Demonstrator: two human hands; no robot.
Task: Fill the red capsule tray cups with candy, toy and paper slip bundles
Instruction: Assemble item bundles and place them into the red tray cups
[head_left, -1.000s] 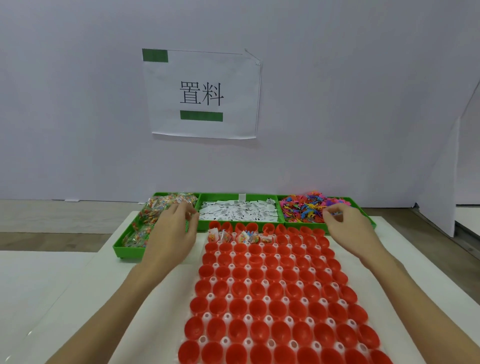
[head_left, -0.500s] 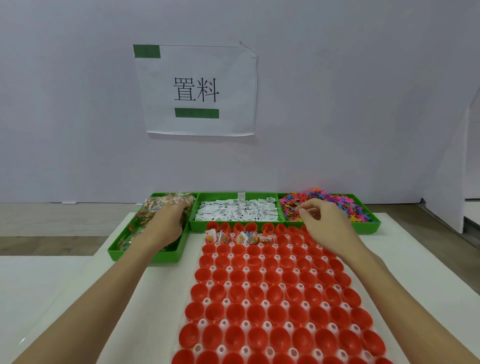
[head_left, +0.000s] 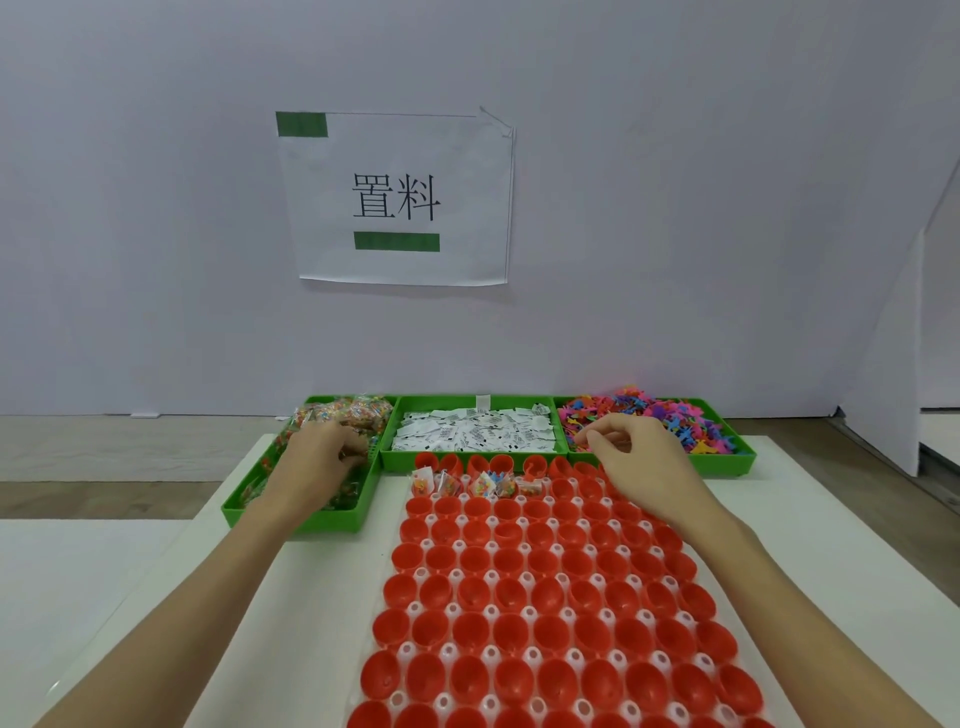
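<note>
A: Candy packets (head_left: 332, 415)?

B: In the green bin left of the capsule tray (head_left: 561, 597). My left hand (head_left: 317, 462) curls into them; light, crinkly, slippery, so I'd pinch an edge. Right hand (head_left: 636, 460) pinches something, toy I think.

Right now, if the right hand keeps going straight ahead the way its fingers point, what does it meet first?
Probably the toy pile in the right green bin. The right hand hovers at that bin's near-left corner with fingers curled; depth is unclear.

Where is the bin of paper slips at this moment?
In the head view, the paper-slip bin sits middle of three green bins, between the candy bin and toy bin, behind the red capsule tray.
</note>
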